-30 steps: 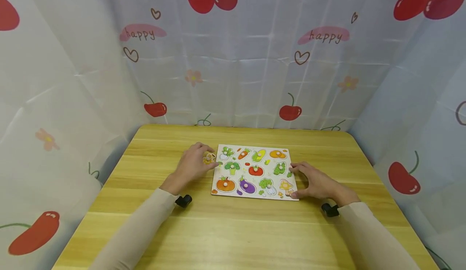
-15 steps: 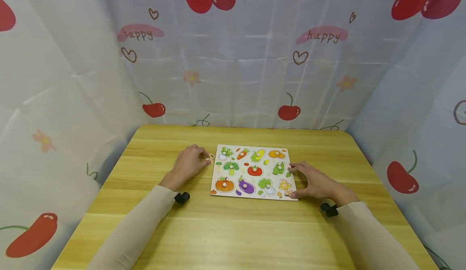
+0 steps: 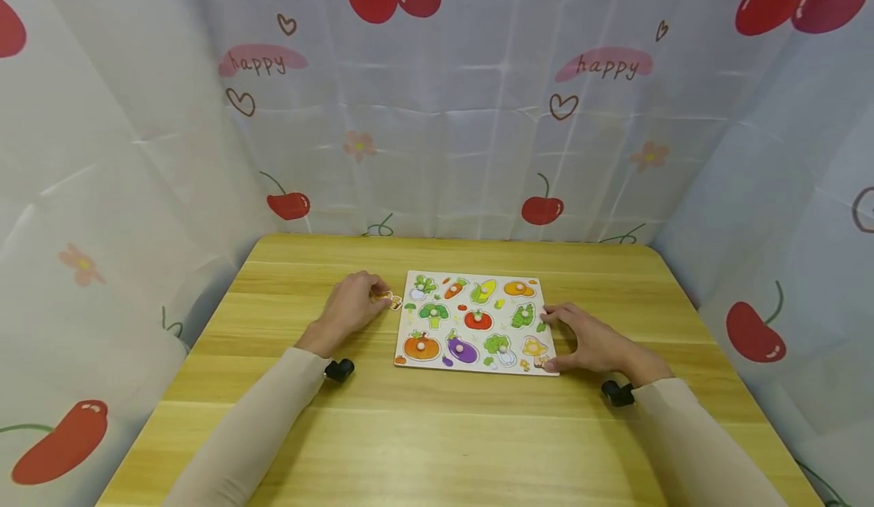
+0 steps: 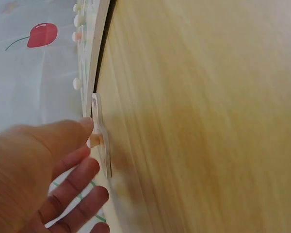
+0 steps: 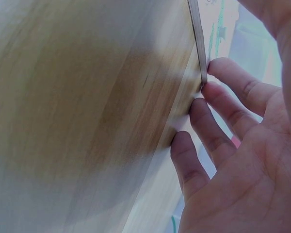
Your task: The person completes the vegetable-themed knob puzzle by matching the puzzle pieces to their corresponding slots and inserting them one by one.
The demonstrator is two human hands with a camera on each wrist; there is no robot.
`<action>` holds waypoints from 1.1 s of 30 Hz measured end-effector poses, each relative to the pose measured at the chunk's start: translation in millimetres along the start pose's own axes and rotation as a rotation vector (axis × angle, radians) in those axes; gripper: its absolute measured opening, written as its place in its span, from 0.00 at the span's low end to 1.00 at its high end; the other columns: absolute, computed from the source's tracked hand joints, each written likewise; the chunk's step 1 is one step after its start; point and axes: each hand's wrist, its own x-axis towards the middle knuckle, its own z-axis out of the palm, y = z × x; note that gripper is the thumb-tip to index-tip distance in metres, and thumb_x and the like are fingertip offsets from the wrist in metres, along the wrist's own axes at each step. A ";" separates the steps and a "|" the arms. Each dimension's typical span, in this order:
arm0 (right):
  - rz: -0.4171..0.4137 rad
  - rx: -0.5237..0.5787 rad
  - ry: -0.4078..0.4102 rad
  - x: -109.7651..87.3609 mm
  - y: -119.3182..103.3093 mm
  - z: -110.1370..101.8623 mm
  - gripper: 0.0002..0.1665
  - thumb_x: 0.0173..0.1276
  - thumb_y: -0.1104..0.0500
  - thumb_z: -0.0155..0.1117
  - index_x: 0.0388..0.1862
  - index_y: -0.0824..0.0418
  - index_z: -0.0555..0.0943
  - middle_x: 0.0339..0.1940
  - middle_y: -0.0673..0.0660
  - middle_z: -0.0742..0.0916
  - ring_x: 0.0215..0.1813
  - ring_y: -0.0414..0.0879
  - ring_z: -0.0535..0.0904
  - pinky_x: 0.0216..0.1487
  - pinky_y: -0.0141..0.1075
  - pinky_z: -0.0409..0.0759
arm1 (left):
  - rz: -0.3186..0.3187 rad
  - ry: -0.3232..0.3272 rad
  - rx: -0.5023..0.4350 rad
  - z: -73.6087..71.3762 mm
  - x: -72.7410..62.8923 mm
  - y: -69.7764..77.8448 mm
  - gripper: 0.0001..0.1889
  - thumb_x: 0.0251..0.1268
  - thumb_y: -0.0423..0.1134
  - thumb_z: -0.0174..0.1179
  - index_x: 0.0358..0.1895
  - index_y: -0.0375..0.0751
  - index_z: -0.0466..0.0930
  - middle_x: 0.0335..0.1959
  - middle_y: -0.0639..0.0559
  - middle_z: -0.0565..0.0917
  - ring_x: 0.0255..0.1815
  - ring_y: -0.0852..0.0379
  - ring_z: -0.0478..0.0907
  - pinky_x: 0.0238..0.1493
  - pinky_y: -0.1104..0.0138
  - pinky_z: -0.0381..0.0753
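Observation:
A flat wooden knob puzzle board [image 3: 447, 328] with painted vegetables lies on the table. Beside its left edge, my left hand [image 3: 351, 303] pinches the knob of a small puzzle piece [image 3: 396, 303], whose picture is mostly hidden. In the left wrist view, thumb and index finger meet at the knob while the piece [image 4: 105, 150] stays low over the wood; the other fingers are spread. My right hand [image 3: 592, 341] rests at the board's right side, thumb on the near corner and fingertips along the edge. Its spread fingers [image 5: 216, 128] touch that edge in the right wrist view.
The wooden table [image 3: 437, 431] runs around the board on every side. A white curtain [image 3: 437, 135] printed with cherries hangs along the back edge and both sides. Black wrist cameras [image 3: 339, 370] sit beneath both wrists.
My left hand has drawn the puzzle piece leftward off the board's left edge and turned it flatter, with a slight shift since half a second ago. My right hand has stayed in place.

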 end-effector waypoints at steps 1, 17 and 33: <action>0.001 -0.001 0.000 -0.1 -0.1 -0.3 0.56 0.65 0.38 0.93 0.81 0.65 0.80 0.90 0.69 0.75 0.90 0.74 0.71 0.88 0.74 0.70 | -0.002 0.001 0.005 0.1 0.1 0.2 0.09 0.79 0.44 0.79 0.52 0.44 0.97 0.48 0.47 0.92 0.51 0.48 0.87 0.57 0.50 0.88; 0.000 -0.004 -0.001 -0.5 1.1 -0.3 0.57 0.65 0.37 0.93 0.82 0.64 0.80 0.90 0.68 0.75 0.90 0.74 0.71 0.88 0.74 0.70 | 0.016 0.077 -0.011 -7.9 -2.7 9.5 0.07 0.84 0.43 0.75 0.51 0.44 0.95 0.53 0.45 0.88 0.47 0.49 0.82 0.51 0.53 0.86; 0.002 -0.006 -0.013 -0.6 0.2 -1.1 0.57 0.65 0.36 0.92 0.83 0.65 0.79 0.91 0.69 0.74 0.90 0.74 0.70 0.89 0.75 0.68 | 0.124 0.098 -0.177 -6.6 -10.3 42.0 0.05 0.83 0.37 0.75 0.52 0.41 0.95 0.56 0.43 0.88 0.56 0.39 0.88 0.58 0.51 0.89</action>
